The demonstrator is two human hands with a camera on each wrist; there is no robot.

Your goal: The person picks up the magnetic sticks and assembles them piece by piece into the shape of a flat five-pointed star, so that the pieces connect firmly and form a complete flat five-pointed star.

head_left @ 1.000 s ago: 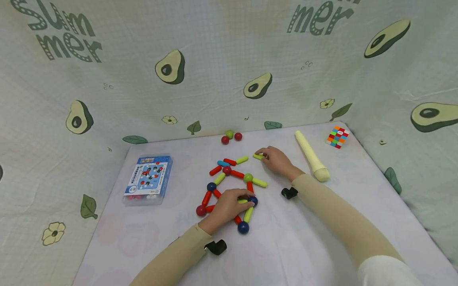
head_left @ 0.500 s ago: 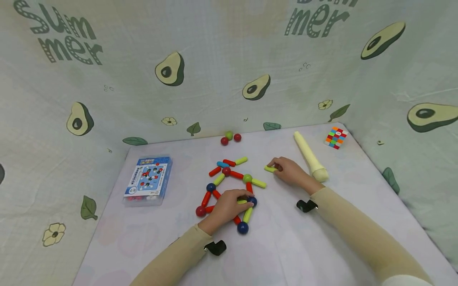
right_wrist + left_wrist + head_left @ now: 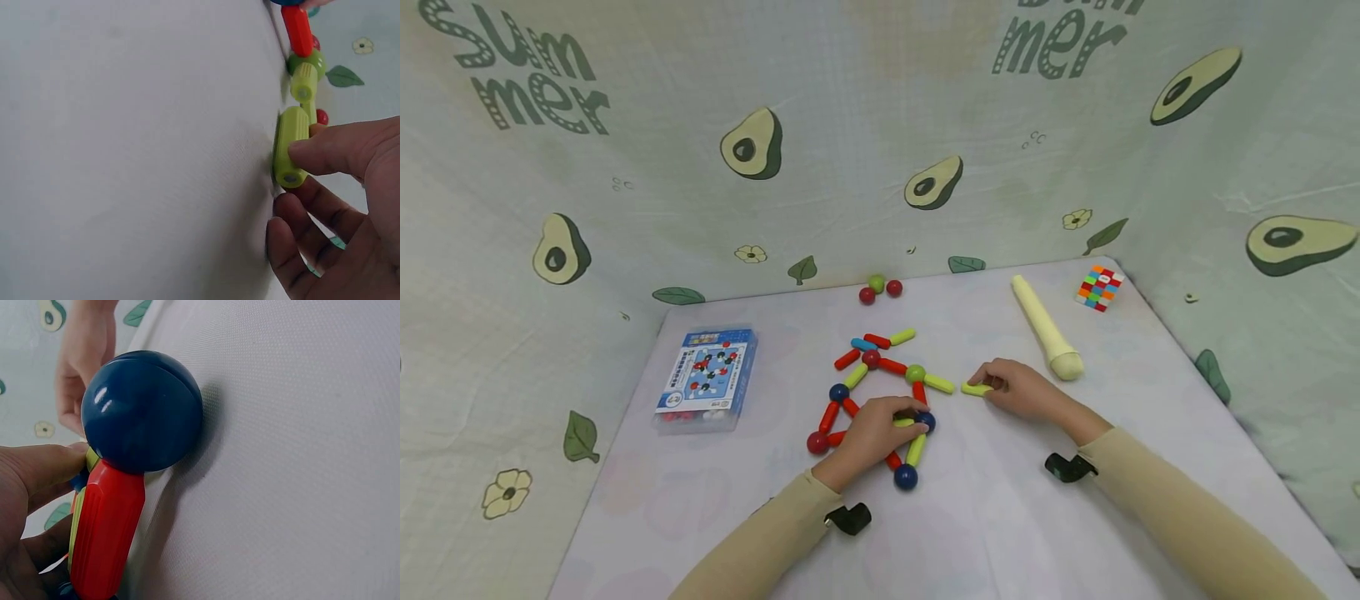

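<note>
Colored rods and balls lie joined as a flat magnetic construction on the table. My left hand [image 3: 868, 437] pinches a dark blue ball [image 3: 928, 422] on its right side; the palm covers part of the middle. Nearer me is another dark blue ball [image 3: 906, 477], large in the left wrist view beside a red rod [image 3: 109, 531]. My right hand [image 3: 1026, 390] pinches a loose yellow-green rod [image 3: 291, 147] between thumb and fingers. That rod lies close to, but apart from, the yellow-green rod [image 3: 939, 383] that sticks out from the green ball [image 3: 915, 374].
Two red balls and a green ball [image 3: 876, 283] sit at the back edge. A boxed set [image 3: 707, 375] lies left. At right are a pale yellow baton-like object [image 3: 1047, 329] and a colorful checkered piece [image 3: 1101, 288]. A patterned cloth [image 3: 842, 217] hangs behind.
My right hand has brought the yellow-green rod from the back toward me and slightly right, then level with the rod on the green ball. The left hand stays on the blue ball.
</note>
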